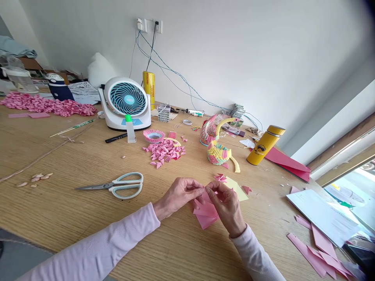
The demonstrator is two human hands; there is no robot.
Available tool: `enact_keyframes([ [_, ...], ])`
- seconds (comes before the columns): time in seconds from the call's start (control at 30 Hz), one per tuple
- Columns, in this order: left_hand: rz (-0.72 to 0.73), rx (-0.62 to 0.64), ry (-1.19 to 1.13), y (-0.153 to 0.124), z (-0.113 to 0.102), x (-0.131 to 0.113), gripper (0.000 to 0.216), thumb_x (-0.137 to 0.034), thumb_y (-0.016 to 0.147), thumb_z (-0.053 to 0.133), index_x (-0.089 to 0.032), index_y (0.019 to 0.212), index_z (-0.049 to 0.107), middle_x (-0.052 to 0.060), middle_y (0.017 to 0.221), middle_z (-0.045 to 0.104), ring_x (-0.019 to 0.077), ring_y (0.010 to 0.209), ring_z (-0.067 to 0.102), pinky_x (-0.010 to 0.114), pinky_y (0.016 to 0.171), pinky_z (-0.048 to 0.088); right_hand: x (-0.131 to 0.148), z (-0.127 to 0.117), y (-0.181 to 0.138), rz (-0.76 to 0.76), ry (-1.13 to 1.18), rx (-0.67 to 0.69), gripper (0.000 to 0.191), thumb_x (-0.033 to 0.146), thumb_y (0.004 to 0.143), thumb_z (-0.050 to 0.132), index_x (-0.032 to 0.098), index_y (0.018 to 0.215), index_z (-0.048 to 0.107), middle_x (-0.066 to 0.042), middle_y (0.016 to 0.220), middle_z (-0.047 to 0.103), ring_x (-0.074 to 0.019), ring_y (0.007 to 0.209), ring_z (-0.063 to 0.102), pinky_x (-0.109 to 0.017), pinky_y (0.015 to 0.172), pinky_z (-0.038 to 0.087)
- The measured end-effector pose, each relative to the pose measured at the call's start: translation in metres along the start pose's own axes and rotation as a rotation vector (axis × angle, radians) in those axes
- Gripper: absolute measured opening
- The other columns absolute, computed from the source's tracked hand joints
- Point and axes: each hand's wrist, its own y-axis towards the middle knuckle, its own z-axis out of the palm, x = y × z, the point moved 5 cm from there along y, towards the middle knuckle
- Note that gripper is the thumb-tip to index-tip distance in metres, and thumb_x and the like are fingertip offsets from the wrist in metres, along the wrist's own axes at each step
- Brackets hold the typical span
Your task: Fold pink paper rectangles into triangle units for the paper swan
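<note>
Hands (230, 203), two, over pink paper (205, 219)

In front of the fan (128, 99) and to its right, fingertips on the left hand (178, 197) and right hand (227, 203) cover most of a pink bit (204, 190), so you can't tell its shape. The right hand hides some pink sheets (205, 221) too. The fan blocks part of a yellow box (149, 84). Far right of the fan, the yellow bottle (263, 147) has words too tiny to read.
</note>
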Motion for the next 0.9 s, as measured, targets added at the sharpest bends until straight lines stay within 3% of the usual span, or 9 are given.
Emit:
enact_keyframes([
  [0.23, 0.025, -0.027, -0.007, -0.001, 0.002, -0.003, 0.032, -0.036, 0.074, 0.070, -0.008, 0.084, 0.061, 0.005, 0.062, 0.066, 0.0125, 0.051, 0.060, 0.025, 0.049, 0.051, -0.003, 0.001, 0.001, 0.046, 0.125, 0.060, 0.022, 0.039, 0.084, 0.061, 0.017, 0.081, 0.066, -0.003, 0.070, 0.064, -0.0154, 0.064, 0.057, -0.027, 0.060, 0.048],
  [0.33, 0.087, -0.074, -0.006, -0.001, 0.001, -0.007, 0.029, -0.036, 0.076, 0.068, -0.009, 0.081, 0.059, 0.003, 0.060, 0.064, 0.0127, 0.051, 0.060, 0.025, 0.048, 0.051, 0.001, -0.001, -0.001, 0.053, 0.090, -0.017, 0.025, 0.042, 0.084, 0.060, 0.018, 0.086, 0.065, -0.007, 0.084, 0.065, -0.0181, 0.075, 0.061, -0.028, 0.063, 0.051],
  [0.43, 0.139, -0.146, -0.025, -0.001, -0.002, -0.010, 0.027, -0.035, 0.076, 0.067, -0.012, 0.079, 0.055, 0.003, 0.062, 0.064, 0.0137, 0.054, 0.062, 0.024, 0.048, 0.051, 0.002, 0.000, -0.004, 0.093, 0.116, -0.094, 0.034, 0.043, 0.079, 0.065, 0.020, 0.102, 0.057, -0.008, 0.098, 0.062, -0.0191, 0.080, 0.062, -0.026, 0.057, 0.052],
  [0.53, 0.156, -0.199, -0.032, -0.001, -0.006, -0.012, 0.029, -0.033, 0.075, 0.068, -0.012, 0.090, 0.055, 0.004, 0.070, 0.067, 0.0154, 0.059, 0.065, 0.025, 0.051, 0.053, 0.002, 0.010, -0.006, 0.119, 0.246, -0.035, 0.043, 0.041, 0.076, 0.070, 0.023, 0.108, 0.047, -0.003, 0.084, 0.062, -0.0170, 0.070, 0.064, -0.025, 0.052, 0.051],
  [0.63, 0.141, -0.191, -0.012, -0.001, -0.006, -0.013, 0.037, -0.034, 0.076, 0.066, -0.011, 0.104, 0.056, 0.005, 0.072, 0.069, 0.0175, 0.063, 0.067, 0.026, 0.053, 0.053, 0.001, 0.013, -0.004, 0.107, 0.340, -0.017, 0.039, 0.041, 0.078, 0.068, 0.023, 0.104, 0.046, 0.000, 0.076, 0.062, -0.0165, 0.066, 0.064, -0.025, 0.051, 0.052],
  [0.9, 0.077, -0.149, -0.127, -0.001, -0.002, -0.007, 0.032, -0.036, 0.074, 0.070, -0.010, 0.085, 0.057, 0.008, 0.071, 0.068, 0.0171, 0.063, 0.067, 0.023, 0.049, 0.051, -0.007, -0.002, 0.000, 0.181, 0.433, -0.110, 0.039, 0.039, 0.073, 0.074, 0.020, 0.099, 0.052, -0.003, 0.080, 0.066, -0.0153, 0.060, 0.065, -0.026, 0.050, 0.053],
])
